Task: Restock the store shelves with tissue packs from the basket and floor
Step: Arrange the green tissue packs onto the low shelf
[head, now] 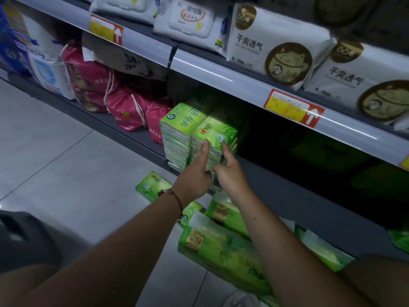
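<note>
Head view looked down along the bottom shelf (141, 138), where my two hands met at the front of a stack of green tissue packs (213, 138). My left hand (194, 173), with a beaded bracelet (174, 196) at the wrist, had its fingers out straight and flat against the front face of the right-hand stack, the fingertips reaching up near the top pack. My right hand (230, 171) lay just beside it, fingers also extended and pressed on the same stack a little further right; neither hand was curled round anything. A second stack of green packs (179, 131) stood touching the first on its left, both at the shelf's front edge. Left of those sat pink drawstring bags (128, 111), and beyond them blue and white packs (42, 69). To the right of the green stacks the shelf was dark and I could not tell what lay there. On the tiled floor (55, 151) below my arms lay more green tissue packs (221, 247), flat and overlapping, close against the shelf base. The shelf above (221, 74) carried white packs with a cat drawing (276, 47) and red and yellow price tags (290, 107) on its rail.
</note>
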A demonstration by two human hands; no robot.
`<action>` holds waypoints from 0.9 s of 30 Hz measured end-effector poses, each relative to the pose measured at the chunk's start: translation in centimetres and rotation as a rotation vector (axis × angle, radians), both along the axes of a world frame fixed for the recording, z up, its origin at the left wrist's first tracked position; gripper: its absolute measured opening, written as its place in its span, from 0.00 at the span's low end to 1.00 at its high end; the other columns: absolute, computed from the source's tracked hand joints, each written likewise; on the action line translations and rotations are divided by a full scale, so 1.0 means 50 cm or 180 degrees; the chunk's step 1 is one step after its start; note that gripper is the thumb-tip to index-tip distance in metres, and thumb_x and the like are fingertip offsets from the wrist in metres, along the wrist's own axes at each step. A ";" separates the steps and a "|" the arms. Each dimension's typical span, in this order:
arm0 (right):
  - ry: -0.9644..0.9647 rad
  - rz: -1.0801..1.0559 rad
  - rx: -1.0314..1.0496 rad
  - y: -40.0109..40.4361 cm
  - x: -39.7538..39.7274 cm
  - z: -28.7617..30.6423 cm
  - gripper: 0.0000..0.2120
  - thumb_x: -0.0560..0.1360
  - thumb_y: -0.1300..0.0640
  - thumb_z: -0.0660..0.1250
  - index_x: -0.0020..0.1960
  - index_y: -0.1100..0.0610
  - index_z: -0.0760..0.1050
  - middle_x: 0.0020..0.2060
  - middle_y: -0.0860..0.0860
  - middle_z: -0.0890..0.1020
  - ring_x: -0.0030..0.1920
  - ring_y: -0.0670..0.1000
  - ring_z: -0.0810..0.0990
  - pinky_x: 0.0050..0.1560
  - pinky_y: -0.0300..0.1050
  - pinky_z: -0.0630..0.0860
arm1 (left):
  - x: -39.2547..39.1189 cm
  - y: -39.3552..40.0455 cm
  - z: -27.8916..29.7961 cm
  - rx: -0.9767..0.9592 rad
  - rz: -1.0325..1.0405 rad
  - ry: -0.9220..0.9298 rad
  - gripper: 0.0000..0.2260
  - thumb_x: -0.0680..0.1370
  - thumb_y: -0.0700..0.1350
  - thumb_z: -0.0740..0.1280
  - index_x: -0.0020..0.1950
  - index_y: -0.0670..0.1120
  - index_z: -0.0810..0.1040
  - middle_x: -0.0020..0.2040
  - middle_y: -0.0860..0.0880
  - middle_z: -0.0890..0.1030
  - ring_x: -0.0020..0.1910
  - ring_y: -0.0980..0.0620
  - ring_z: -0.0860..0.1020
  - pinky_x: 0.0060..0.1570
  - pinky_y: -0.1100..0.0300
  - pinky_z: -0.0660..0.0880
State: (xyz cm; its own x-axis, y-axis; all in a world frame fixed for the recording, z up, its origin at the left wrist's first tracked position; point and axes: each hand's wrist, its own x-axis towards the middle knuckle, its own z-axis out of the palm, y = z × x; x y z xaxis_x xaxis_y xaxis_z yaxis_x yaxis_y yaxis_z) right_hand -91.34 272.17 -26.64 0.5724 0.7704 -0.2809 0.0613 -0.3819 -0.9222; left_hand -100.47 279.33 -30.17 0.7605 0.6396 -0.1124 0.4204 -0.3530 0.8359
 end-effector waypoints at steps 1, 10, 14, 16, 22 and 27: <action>-0.0031 -0.0003 -0.0039 0.003 0.003 -0.004 0.37 0.78 0.70 0.58 0.81 0.47 0.51 0.81 0.44 0.47 0.79 0.48 0.53 0.36 0.22 0.72 | 0.005 0.003 -0.001 0.0020 -0.0021 0.0039 0.40 0.79 0.33 0.59 0.80 0.55 0.37 0.81 0.53 0.41 0.77 0.51 0.57 0.60 0.65 0.61; -0.0151 0.0335 -0.0292 -0.008 0.018 -0.019 0.43 0.76 0.71 0.58 0.80 0.41 0.46 0.80 0.45 0.48 0.64 0.52 0.77 0.34 0.36 0.72 | -0.004 0.041 0.020 0.0462 -0.0574 0.0961 0.41 0.79 0.38 0.61 0.79 0.53 0.34 0.81 0.46 0.42 0.80 0.39 0.49 0.74 0.40 0.58; -0.0327 0.0342 -0.0412 -0.043 -0.005 -0.008 0.40 0.79 0.66 0.61 0.81 0.43 0.46 0.80 0.48 0.56 0.52 0.50 0.81 0.40 0.41 0.77 | -0.057 0.015 0.036 0.0998 -0.0571 0.1395 0.39 0.80 0.47 0.63 0.81 0.51 0.39 0.81 0.42 0.44 0.79 0.37 0.51 0.73 0.40 0.60; -0.0732 0.0538 -0.0547 -0.062 -0.020 -0.011 0.39 0.79 0.62 0.63 0.81 0.45 0.46 0.80 0.47 0.53 0.74 0.53 0.67 0.64 0.48 0.74 | -0.094 -0.003 0.040 0.1195 -0.0591 0.1608 0.38 0.81 0.50 0.62 0.81 0.51 0.39 0.81 0.43 0.44 0.79 0.38 0.51 0.72 0.41 0.62; -0.1596 0.1315 -0.1127 -0.115 -0.075 -0.040 0.38 0.79 0.55 0.64 0.82 0.49 0.45 0.81 0.50 0.46 0.80 0.57 0.51 0.75 0.55 0.61 | -0.233 -0.047 0.032 0.1547 -0.0594 0.2117 0.37 0.81 0.57 0.60 0.81 0.52 0.40 0.81 0.42 0.45 0.79 0.39 0.53 0.71 0.45 0.63; -0.2280 0.2057 -0.1617 -0.136 -0.142 -0.084 0.38 0.80 0.48 0.62 0.82 0.50 0.44 0.81 0.53 0.45 0.80 0.58 0.47 0.77 0.56 0.54 | -0.357 -0.082 0.008 0.1620 -0.0450 0.2497 0.35 0.81 0.62 0.55 0.81 0.53 0.40 0.81 0.41 0.44 0.79 0.38 0.51 0.75 0.45 0.56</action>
